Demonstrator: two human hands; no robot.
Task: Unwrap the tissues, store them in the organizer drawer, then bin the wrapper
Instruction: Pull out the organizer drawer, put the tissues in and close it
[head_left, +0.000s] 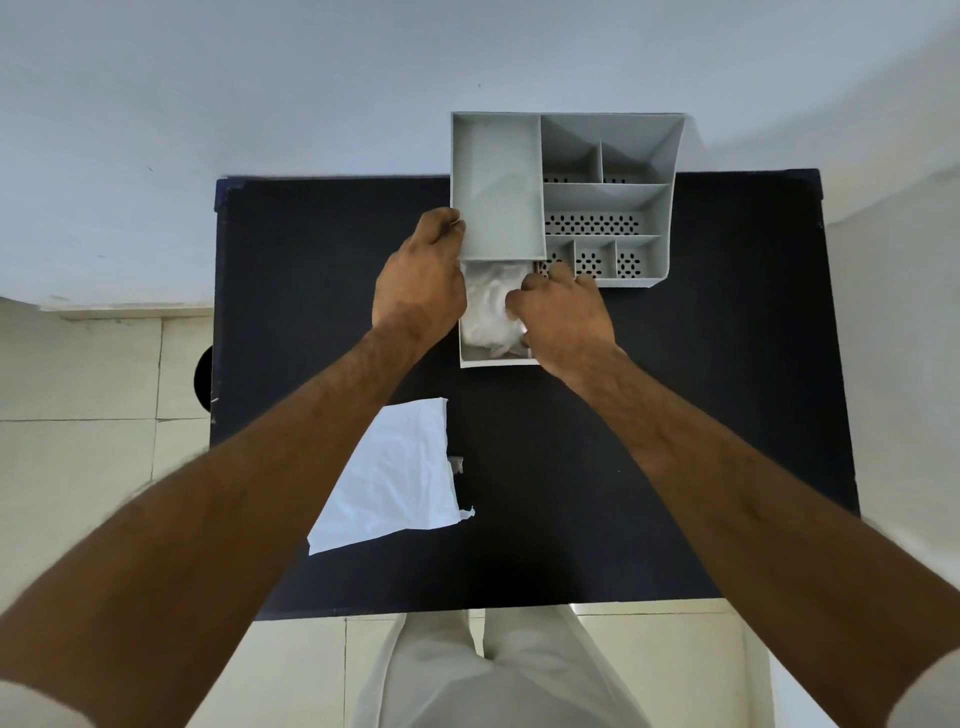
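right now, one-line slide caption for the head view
Both hands, left and right, tuck white tissues into the grey organizer's open drawer; empty wrapper lies on the black table.

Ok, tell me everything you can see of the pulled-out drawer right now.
The drawer is a pale grey, plastic-looking tray, slid out toward the person from under the organizer on the black table. White crumpled tissues fill it. The left hand covers its left wall; the right hand reaches in from the right, on the tissues.
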